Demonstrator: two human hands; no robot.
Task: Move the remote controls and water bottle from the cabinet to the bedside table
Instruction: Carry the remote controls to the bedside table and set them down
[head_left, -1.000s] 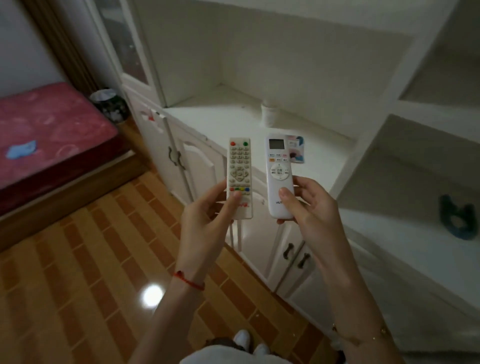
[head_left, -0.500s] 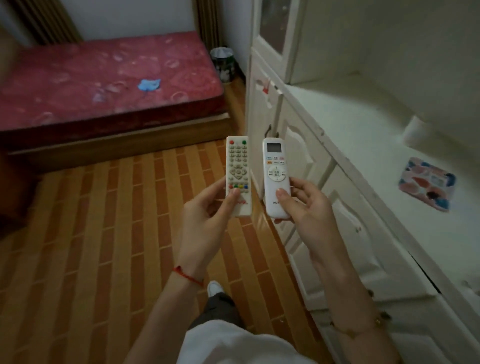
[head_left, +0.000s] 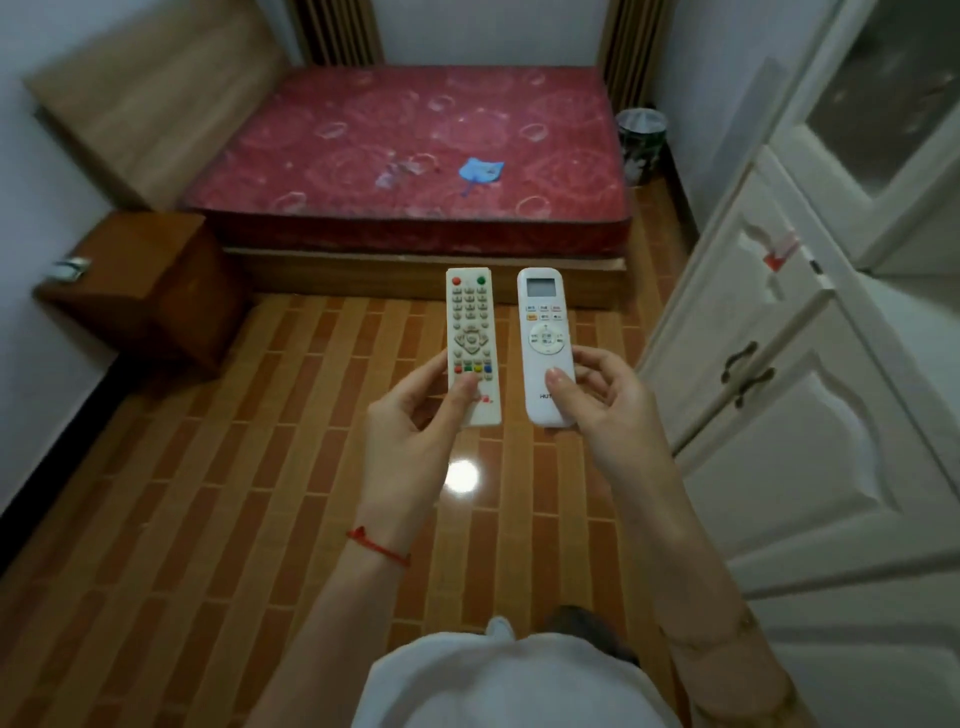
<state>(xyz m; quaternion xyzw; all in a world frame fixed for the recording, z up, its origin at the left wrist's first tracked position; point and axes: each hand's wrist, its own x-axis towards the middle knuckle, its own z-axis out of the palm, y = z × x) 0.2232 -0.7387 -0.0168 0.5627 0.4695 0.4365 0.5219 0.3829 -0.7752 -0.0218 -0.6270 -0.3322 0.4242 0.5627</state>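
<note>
Your left hand has its grip closed on the TV remote, thumb on the lower buttons, and your right hand grips the AC remote the same way. Both remotes are upright, side by side, apart, over the tiled floor. White cabinet on your right, brown bedside counter far left beside the red bed; water bottle not visible.
</note>
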